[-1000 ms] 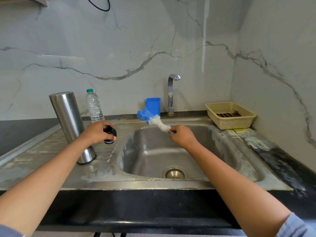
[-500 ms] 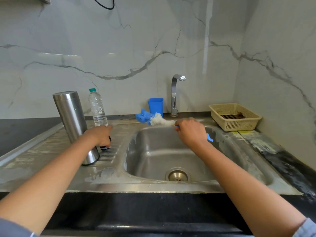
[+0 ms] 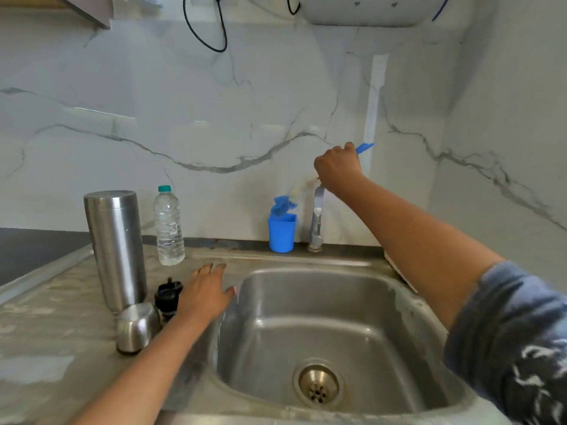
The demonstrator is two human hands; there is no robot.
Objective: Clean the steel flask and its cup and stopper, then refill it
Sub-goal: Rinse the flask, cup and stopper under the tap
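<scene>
The tall steel flask [image 3: 115, 246] stands upright on the drainboard left of the sink. Its steel cup [image 3: 137, 327] sits upside down in front of it, and the black stopper [image 3: 167, 299] stands just right of the flask's base. My left hand [image 3: 206, 292] hovers open, fingers spread, beside the stopper without holding it. My right hand [image 3: 337, 167] is raised near the tap and grips the blue-handled bottle brush [image 3: 285, 204], whose blue and white head points down into the blue holder cup [image 3: 281, 233].
A clear plastic water bottle [image 3: 168, 225] stands behind the flask. The chrome tap [image 3: 317, 219] rises right of the holder. The steel sink basin [image 3: 322, 332] with its drain lies below. A black cable and a white appliance hang on the marble wall above.
My left hand set the stopper down on the drainboard and opened. My right hand lifted the brush from over the basin up to the blue holder. The view tilted upward and closer.
</scene>
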